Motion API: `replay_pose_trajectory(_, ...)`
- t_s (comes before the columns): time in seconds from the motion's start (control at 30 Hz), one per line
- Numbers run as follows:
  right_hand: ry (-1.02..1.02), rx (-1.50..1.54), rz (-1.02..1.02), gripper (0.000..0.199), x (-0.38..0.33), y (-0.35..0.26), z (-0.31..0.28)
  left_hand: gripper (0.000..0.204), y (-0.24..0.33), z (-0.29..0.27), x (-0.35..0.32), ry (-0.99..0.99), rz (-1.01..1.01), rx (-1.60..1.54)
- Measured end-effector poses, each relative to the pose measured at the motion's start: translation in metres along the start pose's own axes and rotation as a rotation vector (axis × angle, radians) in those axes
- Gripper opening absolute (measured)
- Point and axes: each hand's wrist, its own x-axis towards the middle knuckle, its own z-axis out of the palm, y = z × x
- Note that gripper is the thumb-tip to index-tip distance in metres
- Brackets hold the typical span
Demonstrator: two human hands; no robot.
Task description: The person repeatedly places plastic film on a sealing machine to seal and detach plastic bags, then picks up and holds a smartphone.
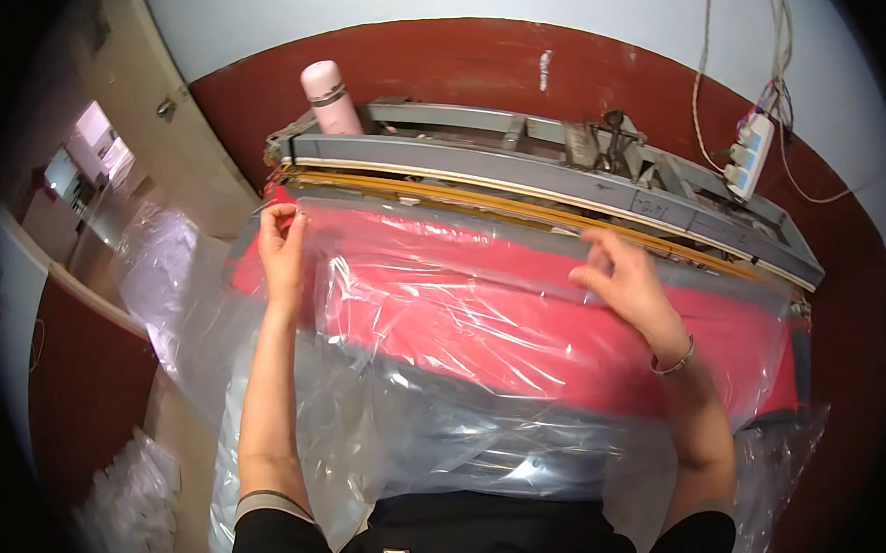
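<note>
Clear plastic film (441, 321) lies over a red sheet (578, 357) with dark grey borders, wrinkled and shiny under the light. At the far left corner of the film, my left hand (284, 245) pinches its edge between thumb and fingers. My right hand (623, 279) is over the right part of the red sheet, slightly blurred. Its thumb and bent fingers stand apart, with nothing visible between them. A bracelet (675, 356) circles that wrist. More loose film (514, 458) hangs across the near side, against my body.
Behind the sheet runs a long grey metal frame (448, 158) with yellow strips (486, 204) along its front. A pink bottle (330, 99) stands at its left end. A power strip (750, 156) hangs by cables at the right. Plastic heaps (137, 491) lie lower left, near a door (190, 78).
</note>
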Motion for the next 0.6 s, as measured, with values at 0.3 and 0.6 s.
replay_pose_trajectory(0.3,-0.107,0.443,0.829,0.011,-0.118,0.102,-0.07,0.044,0.001,-0.009,-0.09,-0.584,0.275,0.825)
replay_pose_trajectory(0.6,0.182,-0.191,0.727,0.022,-0.248,0.215,-0.186,0.068,0.051,0.053,-0.14,-0.929,0.213,0.72)
